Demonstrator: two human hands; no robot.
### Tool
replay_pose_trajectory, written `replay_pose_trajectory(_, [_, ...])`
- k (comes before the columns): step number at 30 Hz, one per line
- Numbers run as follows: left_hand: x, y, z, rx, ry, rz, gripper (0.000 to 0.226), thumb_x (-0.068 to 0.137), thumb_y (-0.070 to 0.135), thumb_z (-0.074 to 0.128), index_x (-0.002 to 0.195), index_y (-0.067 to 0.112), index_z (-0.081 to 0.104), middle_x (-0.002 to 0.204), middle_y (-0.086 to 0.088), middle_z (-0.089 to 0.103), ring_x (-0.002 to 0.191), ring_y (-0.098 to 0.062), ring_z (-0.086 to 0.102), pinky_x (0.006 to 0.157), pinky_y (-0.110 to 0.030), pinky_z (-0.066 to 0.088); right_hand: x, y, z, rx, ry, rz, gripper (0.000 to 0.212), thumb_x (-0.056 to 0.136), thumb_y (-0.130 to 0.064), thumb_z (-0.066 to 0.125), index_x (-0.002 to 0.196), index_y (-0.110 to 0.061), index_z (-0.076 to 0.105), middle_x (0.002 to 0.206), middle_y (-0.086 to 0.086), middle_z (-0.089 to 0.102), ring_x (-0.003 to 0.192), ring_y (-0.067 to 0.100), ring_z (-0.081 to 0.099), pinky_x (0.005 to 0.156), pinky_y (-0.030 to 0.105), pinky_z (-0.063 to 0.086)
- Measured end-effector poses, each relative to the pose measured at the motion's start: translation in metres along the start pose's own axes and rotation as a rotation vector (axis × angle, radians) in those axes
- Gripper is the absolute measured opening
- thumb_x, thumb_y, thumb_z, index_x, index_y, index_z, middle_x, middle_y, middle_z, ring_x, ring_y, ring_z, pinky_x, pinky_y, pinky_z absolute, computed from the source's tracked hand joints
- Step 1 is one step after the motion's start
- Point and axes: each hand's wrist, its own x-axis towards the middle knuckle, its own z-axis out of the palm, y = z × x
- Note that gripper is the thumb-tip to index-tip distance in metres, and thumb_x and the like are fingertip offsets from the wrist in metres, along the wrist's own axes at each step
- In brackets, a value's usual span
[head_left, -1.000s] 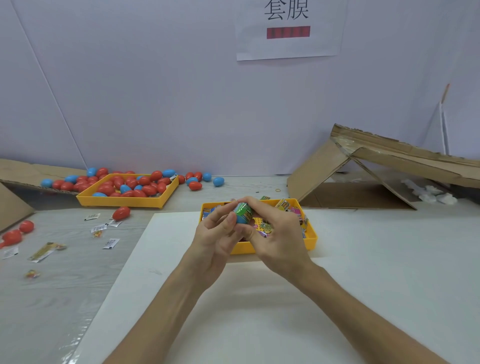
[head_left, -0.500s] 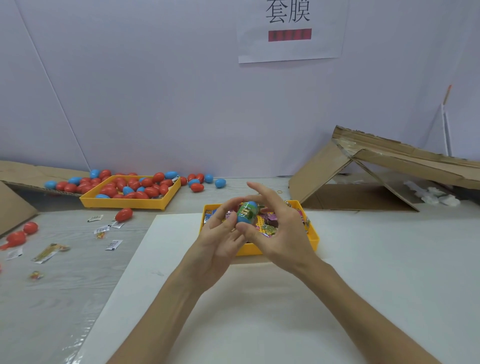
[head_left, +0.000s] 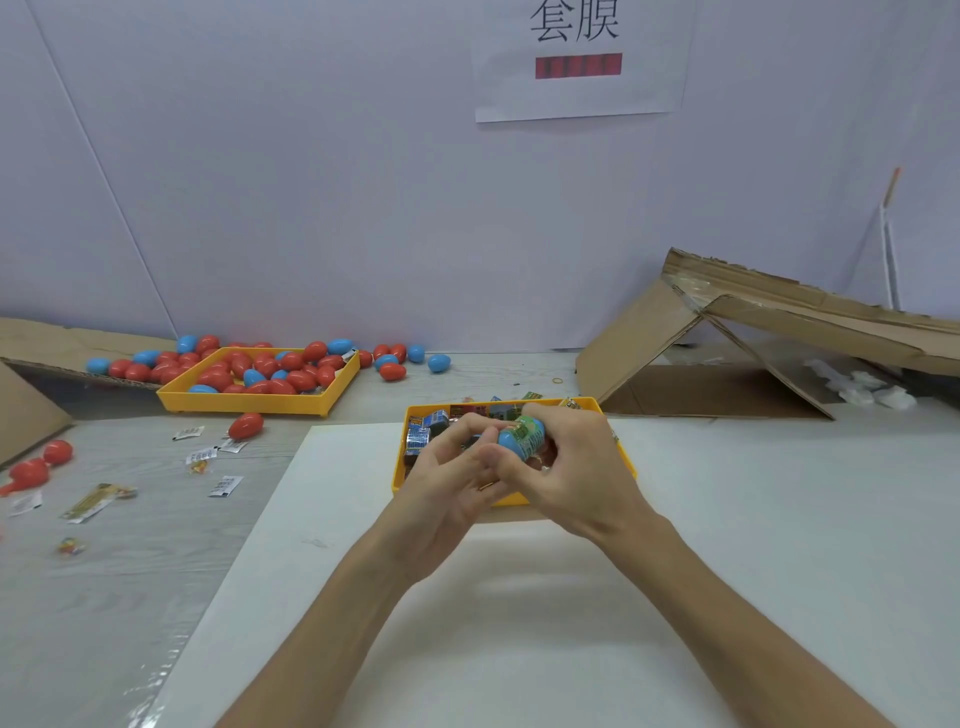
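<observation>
Above the yellow tray (head_left: 399, 470) rim, the right hand (head_left: 576, 467) grips a smooth blue egg (head_left: 508, 440) (glossy green film (head_left: 531, 434) round it); the left hand (head_left: 452, 478) pinches its tip, with a flat white board (head_left: 519, 623) spreading nearer

I'm holding a blue egg (head_left: 509, 442) in a green printed wrapper (head_left: 531, 432), over a yellow near tray (head_left: 398, 470), red and blue loose eggs (head_left: 270, 368) filling a yellow far tray (head_left: 249, 403), white mat (head_left: 519, 634), brown cardboard (head_left: 644, 338)

Right hand (head_left: 577, 467) curled; left hand (head_left: 451, 486) alongside
</observation>
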Motion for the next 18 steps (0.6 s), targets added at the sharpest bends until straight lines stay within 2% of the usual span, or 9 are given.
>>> replay_pose_trajectory(3, [-0.0005,-0.0019,0.0,-0.016,-0.032,-0.013,0.018,0.085,0.025,0.071,0.093,0.01,0.065,0.111,-0.016,0.069,0.107,-0.026,0.067,0.091,-0.034,0.058,-0.0016,-0.0022,0.001,-0.007,0.035,0.001,0.042,0.088,-0.056,0.059,0.06,-0.025,0.051,0.051,-0.013,0.043,0.051,0.01,0.045,0.051,0.015,0.029])
replay_pose_trajectory(5, [-0.0006,-0.0035,0.0008,-0.052,-0.051,-0.036,0.028,0.091,0.022,0.066,0.108,0.0,0.061,0.113,-0.018,0.069,0.107,-0.027,0.068,0.093,-0.035,0.058,-0.0021,-0.0031,0.0011,-0.003,0.078,-0.016,0.039,0.085,-0.051,0.06,0.055,-0.036,0.04,0.046,-0.015,0.035,0.048,0.007,0.042,0.05,0.013,0.027])
replay_pose_trajectory(7, [0.0001,-0.0047,0.0015,-0.08,-0.055,-0.068,0.048,0.093,0.017,0.063,0.128,-0.013,0.049,0.114,-0.02,0.069,0.108,-0.027,0.069,0.091,-0.034,0.059,-0.0019,-0.0033,0.001,0.001,0.096,-0.034,0.042,0.083,-0.046,0.061,0.055,-0.04,0.03,0.043,-0.016,0.029,0.045,0.006,0.039,0.05,0.012,0.025])
replay_pose_trajectory(9, [-0.0003,-0.0052,0.0019,-0.093,-0.047,-0.091,0.062,0.091,0.017,0.065,0.134,-0.02,0.04,0.114,-0.021,0.068,0.107,-0.027,0.069,0.09,-0.034,0.059,-0.0027,-0.0012,0.0023,0.0,0.096,-0.053,0.042,0.081,-0.044,0.061,0.055,-0.04,0.028,0.043,-0.016,0.028,0.044,0.006,0.036,0.049,0.012,0.024])
replay_pose_trajectory(14, [-0.0003,-0.0035,-0.0016,-0.051,-0.04,-0.132,0.055,0.091,0.017,0.064,0.135,-0.009,0.044,0.113,-0.021,0.065,0.109,-0.027,0.067,0.102,-0.04,0.054,-0.0046,0.0018,0.0055,0.013,0.072,-0.058,0.037,0.08,-0.041,0.062,0.053,-0.03,0.039,0.044,-0.016,0.031,0.043,0.008,0.038,0.048,0.01,0.026])
replay_pose_trajectory(18, [-0.0006,-0.0049,-0.0034,-0.09,-0.026,-0.148,0.048,0.09,0.016,0.066,0.132,-0.001,0.048,0.115,-0.021,0.066,0.111,-0.028,0.067,0.103,-0.041,0.053,-0.0046,0.003,0.0065,0.051,0.058,-0.048,0.039,0.082,-0.042,0.061,0.055,-0.041,0.032,0.043,-0.015,0.035,0.044,0.005,0.04,0.048,0.008,0.026])
